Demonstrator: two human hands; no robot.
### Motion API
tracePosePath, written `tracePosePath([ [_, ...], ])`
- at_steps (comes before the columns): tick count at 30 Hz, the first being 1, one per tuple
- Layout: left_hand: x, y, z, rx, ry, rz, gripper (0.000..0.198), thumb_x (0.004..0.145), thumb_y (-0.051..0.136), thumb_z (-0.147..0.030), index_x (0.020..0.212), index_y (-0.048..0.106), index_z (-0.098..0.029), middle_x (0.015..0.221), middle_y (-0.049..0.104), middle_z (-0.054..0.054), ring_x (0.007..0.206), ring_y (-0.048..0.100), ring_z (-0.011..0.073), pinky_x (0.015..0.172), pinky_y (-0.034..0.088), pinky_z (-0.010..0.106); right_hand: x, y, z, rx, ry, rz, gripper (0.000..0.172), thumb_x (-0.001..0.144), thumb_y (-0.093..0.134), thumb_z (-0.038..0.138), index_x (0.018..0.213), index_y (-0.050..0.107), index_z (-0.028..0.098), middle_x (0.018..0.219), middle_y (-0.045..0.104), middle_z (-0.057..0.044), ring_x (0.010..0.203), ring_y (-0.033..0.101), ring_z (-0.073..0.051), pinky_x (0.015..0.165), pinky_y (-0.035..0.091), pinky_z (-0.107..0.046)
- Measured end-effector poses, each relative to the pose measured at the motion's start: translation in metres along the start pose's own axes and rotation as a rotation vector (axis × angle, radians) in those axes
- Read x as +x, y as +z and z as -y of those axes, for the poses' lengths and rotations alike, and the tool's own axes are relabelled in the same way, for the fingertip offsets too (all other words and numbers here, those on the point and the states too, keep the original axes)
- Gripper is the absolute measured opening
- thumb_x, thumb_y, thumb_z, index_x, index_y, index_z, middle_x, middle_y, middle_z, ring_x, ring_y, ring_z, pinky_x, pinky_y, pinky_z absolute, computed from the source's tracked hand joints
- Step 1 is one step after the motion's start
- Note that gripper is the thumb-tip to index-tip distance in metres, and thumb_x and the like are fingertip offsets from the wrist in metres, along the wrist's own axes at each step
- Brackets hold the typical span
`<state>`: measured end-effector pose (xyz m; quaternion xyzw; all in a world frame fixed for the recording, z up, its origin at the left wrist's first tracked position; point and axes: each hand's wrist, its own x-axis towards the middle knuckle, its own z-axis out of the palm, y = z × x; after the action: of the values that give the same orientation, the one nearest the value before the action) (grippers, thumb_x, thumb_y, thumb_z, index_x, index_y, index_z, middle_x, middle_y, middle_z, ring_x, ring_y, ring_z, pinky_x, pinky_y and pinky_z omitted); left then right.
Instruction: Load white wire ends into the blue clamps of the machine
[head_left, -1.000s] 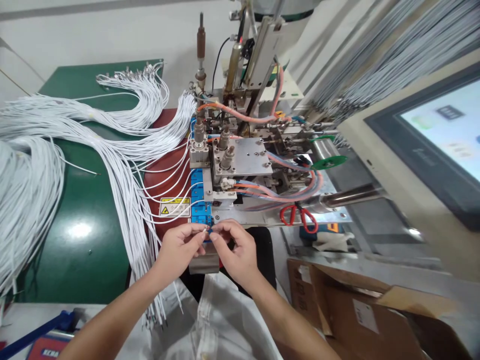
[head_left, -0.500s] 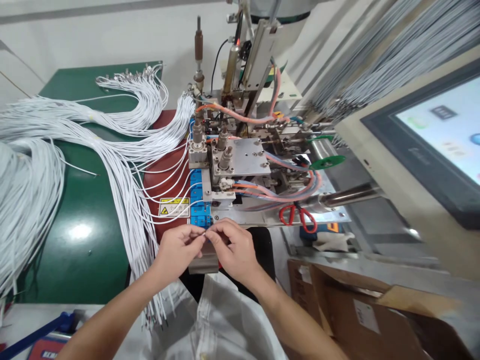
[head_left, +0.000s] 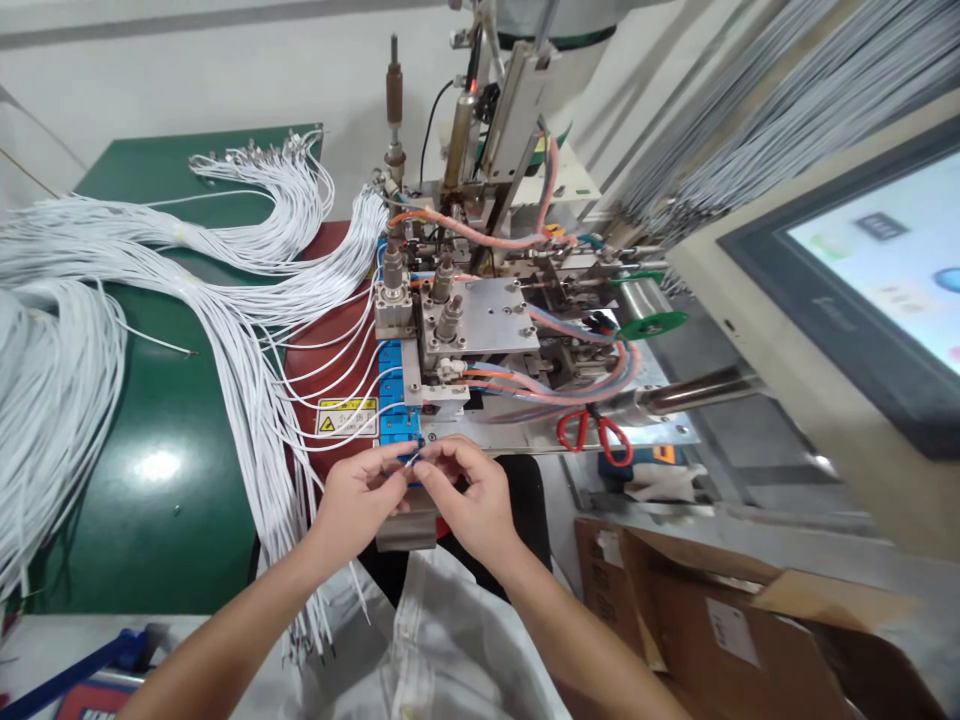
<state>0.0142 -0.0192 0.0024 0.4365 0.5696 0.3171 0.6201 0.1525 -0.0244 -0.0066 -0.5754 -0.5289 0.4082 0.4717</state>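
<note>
My left hand (head_left: pixel 365 492) and my right hand (head_left: pixel 465 490) meet just in front of the machine's near end. Between their fingertips is the thin end of a white cable (head_left: pixel 410 462), mostly covered by the fingers. The left thumb and forefinger pinch it; the right thumb and forefinger close on its tip from the other side. Directly beyond the hands runs a row of blue clamp blocks (head_left: pixel 391 393), with several white cables lying in them. To the left a thick bundle of white cables (head_left: pixel 238 400) hangs over the table edge, its stripped ends near my left forearm.
A green table (head_left: pixel 187 520) with more cable bundles lies left. The machine (head_left: pixel 484 315) stands ahead, with red-handled scissors (head_left: pixel 595 436) on its front edge. A screen (head_left: pixel 885 240) juts in from the right, above open cardboard boxes (head_left: pixel 720 620). A warning label (head_left: pixel 346 417) sits beside the clamps.
Both hands stay nearly in place, their fingertips slightly farther apart, so more of the cable end shows between them. The view has shifted a little.
</note>
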Motion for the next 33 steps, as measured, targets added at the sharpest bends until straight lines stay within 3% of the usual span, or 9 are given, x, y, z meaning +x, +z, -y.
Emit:
tracePosePath([
  [10,0.001,0.002,-0.002,-0.036,0.008,-0.025,0.022,0.072,0.061,-0.026,0.091,0.054,-0.016,0.065,0.059,-0.003,0.045,0.055,0.0065,0.043,0.042,0.016,-0.004,0.008,-0.006,0.046,0.123,0.006,0.013,0.074,0.052,0.022,0.062,0.055,0.016,0.059,0.055,0.0,0.052,0.047,-0.01,0.05,0.04,-0.022],
  [19,0.0,0.003,0.0,0.031,0.032,0.001,0.017,0.074,0.058,-0.023,0.088,0.054,-0.016,0.063,0.058,-0.003,0.047,0.056,0.007,0.045,0.043,0.016,-0.003,0.004,-0.011,0.042,0.046,0.002,0.009,0.074,0.054,0.022,0.068,0.058,0.017,0.064,0.058,-0.001,0.055,0.05,-0.011,0.052,0.042,-0.023],
  [23,0.001,0.002,0.003,0.083,0.056,0.015,0.017,0.076,0.056,-0.024,0.091,0.054,-0.017,0.068,0.059,-0.002,0.049,0.056,0.007,0.047,0.044,0.017,-0.004,0.003,-0.011,-0.07,-0.097,-0.026,0.012,0.075,0.053,0.017,0.063,0.057,0.017,0.061,0.057,-0.001,0.055,0.051,-0.012,0.052,0.041,-0.023],
  [27,0.004,-0.006,0.004,0.283,0.137,-0.02,0.028,0.078,0.055,-0.026,0.105,0.053,-0.02,0.075,0.063,-0.002,0.049,0.054,0.0072,0.049,0.044,0.019,-0.001,0.0,-0.019,-0.207,-0.233,-0.038,0.012,0.076,0.051,0.017,0.066,0.057,0.018,0.065,0.057,-0.003,0.06,0.052,-0.013,0.057,0.042,-0.025],
  [33,0.011,-0.021,-0.001,0.72,0.405,-0.025,0.016,0.081,0.05,-0.015,0.089,0.062,-0.02,0.082,0.063,0.001,0.076,0.059,0.0136,0.071,0.046,0.026,0.011,-0.002,-0.035,-0.285,-0.127,0.044,0.015,0.08,0.046,0.019,0.067,0.053,0.018,0.063,0.054,-0.001,0.056,0.05,-0.013,0.055,0.039,-0.024],
])
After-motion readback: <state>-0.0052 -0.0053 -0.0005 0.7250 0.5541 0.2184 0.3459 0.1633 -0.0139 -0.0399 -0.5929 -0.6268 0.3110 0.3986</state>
